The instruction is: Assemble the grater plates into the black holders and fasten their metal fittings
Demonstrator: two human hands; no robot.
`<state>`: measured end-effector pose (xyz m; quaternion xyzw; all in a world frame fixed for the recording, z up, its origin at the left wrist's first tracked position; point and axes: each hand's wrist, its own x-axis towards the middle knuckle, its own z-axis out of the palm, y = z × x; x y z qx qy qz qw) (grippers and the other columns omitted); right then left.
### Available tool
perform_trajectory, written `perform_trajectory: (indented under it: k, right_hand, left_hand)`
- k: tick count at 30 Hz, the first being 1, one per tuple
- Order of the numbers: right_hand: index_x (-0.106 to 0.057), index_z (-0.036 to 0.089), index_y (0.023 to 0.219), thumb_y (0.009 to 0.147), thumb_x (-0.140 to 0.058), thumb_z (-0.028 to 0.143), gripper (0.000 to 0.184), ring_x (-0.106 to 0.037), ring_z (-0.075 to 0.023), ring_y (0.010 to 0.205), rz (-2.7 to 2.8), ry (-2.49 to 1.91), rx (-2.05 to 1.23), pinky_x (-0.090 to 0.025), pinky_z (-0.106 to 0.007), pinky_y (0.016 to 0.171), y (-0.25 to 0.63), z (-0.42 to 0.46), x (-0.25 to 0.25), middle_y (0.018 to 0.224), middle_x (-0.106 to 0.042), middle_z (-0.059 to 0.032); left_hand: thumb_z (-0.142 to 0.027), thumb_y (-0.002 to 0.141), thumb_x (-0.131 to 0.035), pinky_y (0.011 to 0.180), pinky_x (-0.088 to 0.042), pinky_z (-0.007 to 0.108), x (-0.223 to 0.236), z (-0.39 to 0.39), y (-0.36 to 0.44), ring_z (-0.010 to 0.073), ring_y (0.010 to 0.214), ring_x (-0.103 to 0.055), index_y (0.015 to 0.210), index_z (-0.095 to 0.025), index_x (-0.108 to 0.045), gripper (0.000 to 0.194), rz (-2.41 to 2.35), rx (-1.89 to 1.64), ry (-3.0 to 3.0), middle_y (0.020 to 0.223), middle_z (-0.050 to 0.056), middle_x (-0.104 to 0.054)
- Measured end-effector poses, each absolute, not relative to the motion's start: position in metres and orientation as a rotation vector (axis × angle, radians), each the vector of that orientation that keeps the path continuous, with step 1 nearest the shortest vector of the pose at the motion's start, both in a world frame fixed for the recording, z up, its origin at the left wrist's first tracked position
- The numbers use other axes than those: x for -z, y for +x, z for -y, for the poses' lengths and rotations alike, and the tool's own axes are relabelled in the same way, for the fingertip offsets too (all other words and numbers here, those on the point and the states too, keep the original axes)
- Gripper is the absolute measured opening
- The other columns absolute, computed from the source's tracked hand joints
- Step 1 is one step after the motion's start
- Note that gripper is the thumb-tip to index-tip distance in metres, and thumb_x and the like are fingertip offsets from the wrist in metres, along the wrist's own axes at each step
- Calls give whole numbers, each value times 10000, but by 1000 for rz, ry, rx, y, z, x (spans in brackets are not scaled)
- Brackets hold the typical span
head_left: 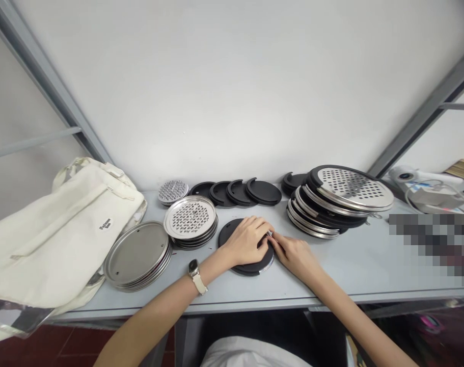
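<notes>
A black round disc (234, 229) lies on the table in front of me, with a shiny metal edge showing at its lower right. My left hand (247, 239), a watch on its wrist, lies over the disc with its fingers curled at the right rim. Meeting it there, my right hand (291, 252) pinches a small shiny metal piece (269, 234) at the rim; the fingers hide most of it. Left of my hands stands a stack of round metal grater plates (191, 218). A taller pile of black-rimmed round graters (350, 188) rises to the right.
Plain metal discs (138, 252) are stacked at the left beside a cream bag (63, 229). Several black round holders (264, 192) lie overlapping along the wall, near a smaller grater plate (172, 191). A white device (407, 174) with a cable sits at the far right.
</notes>
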<state>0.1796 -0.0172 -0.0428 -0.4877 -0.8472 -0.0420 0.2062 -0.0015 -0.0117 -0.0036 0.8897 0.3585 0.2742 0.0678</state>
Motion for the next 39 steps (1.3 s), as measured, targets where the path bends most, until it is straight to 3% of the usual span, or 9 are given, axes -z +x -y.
perform_trajectory:
  k: [5,20,34,39]
  right_hand:
    - [-584,180,763,983,-268,392,439,-591,-150,481,2362,-1365,118,-224,-255,476,180,18,42,567,-640,-41]
    - [-532,203,773,981,-278,407,387,-599,-169,494,2360,-1411,-18,-258,-249,485,179,17,38,551,-620,-25]
    - [-426,218,888,943,-356,458,257,-536,-154,439,2303,-1364,-223,-313,-226,475,176,23,31,486,-481,63]
    - [-417,190,1065,940,-377,447,288,-537,-143,445,2268,-1323,-236,-341,-221,478,176,23,32,537,-508,62]
  left_hand:
    - [-84,882,-391,896,-433,340,7,9,-1,190,977,-519,995,-171,-514,189,-1105,-939,2586,994,60,-548]
    - [-141,953,-359,834,-452,278,12,3,-6,157,912,-561,960,-167,-561,204,-1076,-921,2493,943,37,-591]
    - [-144,942,-392,817,-450,270,10,5,-7,151,884,-562,920,-168,-584,194,-1129,-947,2540,928,32,-588]
    - [-157,945,-399,826,-459,278,9,7,-6,146,890,-560,951,-174,-580,182,-1150,-972,2570,946,30,-572]
